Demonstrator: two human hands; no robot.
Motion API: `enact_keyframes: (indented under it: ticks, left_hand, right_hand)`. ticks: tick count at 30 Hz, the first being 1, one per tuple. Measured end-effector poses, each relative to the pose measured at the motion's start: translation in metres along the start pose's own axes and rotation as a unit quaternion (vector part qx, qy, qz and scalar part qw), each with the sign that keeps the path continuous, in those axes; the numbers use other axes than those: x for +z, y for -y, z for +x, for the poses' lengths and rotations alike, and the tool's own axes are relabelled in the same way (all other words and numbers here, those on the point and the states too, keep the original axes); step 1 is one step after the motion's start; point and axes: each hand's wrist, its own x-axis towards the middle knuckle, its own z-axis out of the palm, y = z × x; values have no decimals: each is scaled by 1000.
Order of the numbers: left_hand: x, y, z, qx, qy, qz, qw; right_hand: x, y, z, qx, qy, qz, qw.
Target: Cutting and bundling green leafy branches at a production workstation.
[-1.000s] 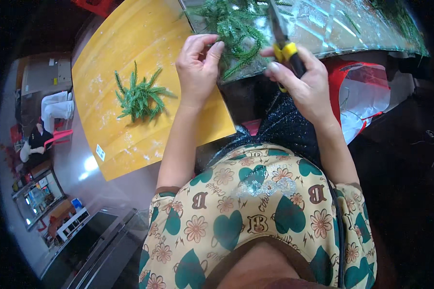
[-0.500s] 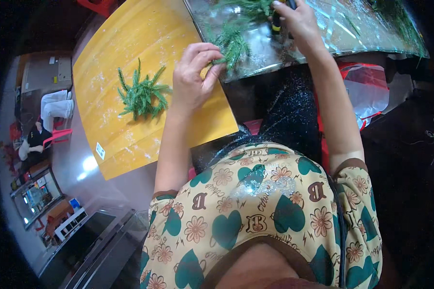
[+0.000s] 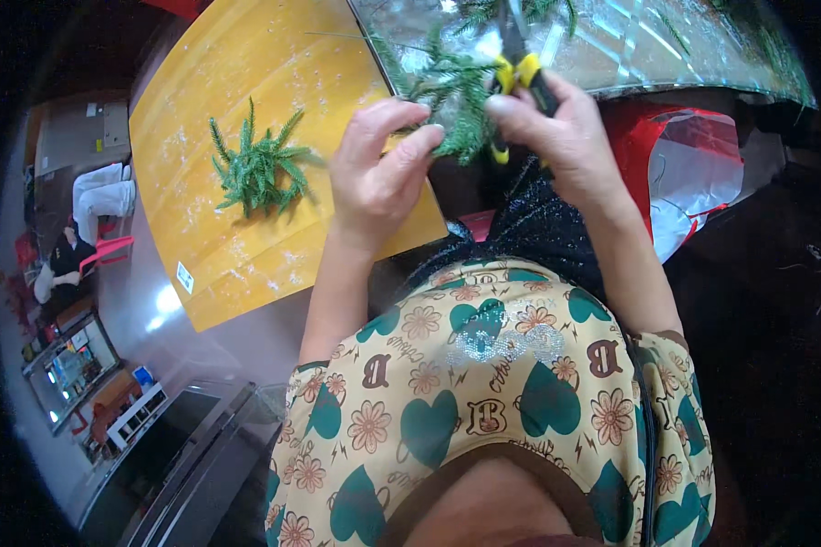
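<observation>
Between thumb and fingers, my left hand pinches a bunch of green artificial pine sprigs, raised at the near edge of the glass-like tabletop. My right hand is closed round pliers with black and yellow handles, their metal jaws pointing away from me. The right thumb is close to the sprigs; whether it touches them I cannot tell. A thin wire sticks out leftward beyond the held bunch. On the yellow board to the left lies another bunch of pine sprigs.
More pine greenery lies at the tabletop's far right. White specks dot the yellow board. A red and clear plastic bag is right of my legs. Farther left are a seated person's legs and a framed mirror.
My left hand has lifted the pine sprigs slightly toward the middle. My right hand has come down and nearer with the pliers, now beside the sprigs.
</observation>
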Motion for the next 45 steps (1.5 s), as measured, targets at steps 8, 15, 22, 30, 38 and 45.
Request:
enact_keyframes:
  ticks: [8, 15, 22, 30, 38, 45]
  left_hand:
    - [-4, -15, 1, -210, -12, -231, 950]
    - [-4, -17, 10, -437, -80, -372, 815]
    - [2, -11, -1, -374, -33, -159, 913]
    - [3, -7, -3, -454, -19, -275, 847]
    - [-8, -32, -7, -447, -7, -272, 852]
    - [5, -33, -11, -519, -111, -534, 658]
  right_hand:
    - [2, -10, -7, -47, -27, -98, 994]
    - [2, -6, -15, -57, -20, -195, 979]
    - [9, -11, -18, -100, 13, -228, 968]
    - [17, -20, -23, -67, -33, -200, 977]
    - [24, -27, -19, -247, -69, -323, 911]
    - [31, -24, -20, -324, 18, -358, 875]
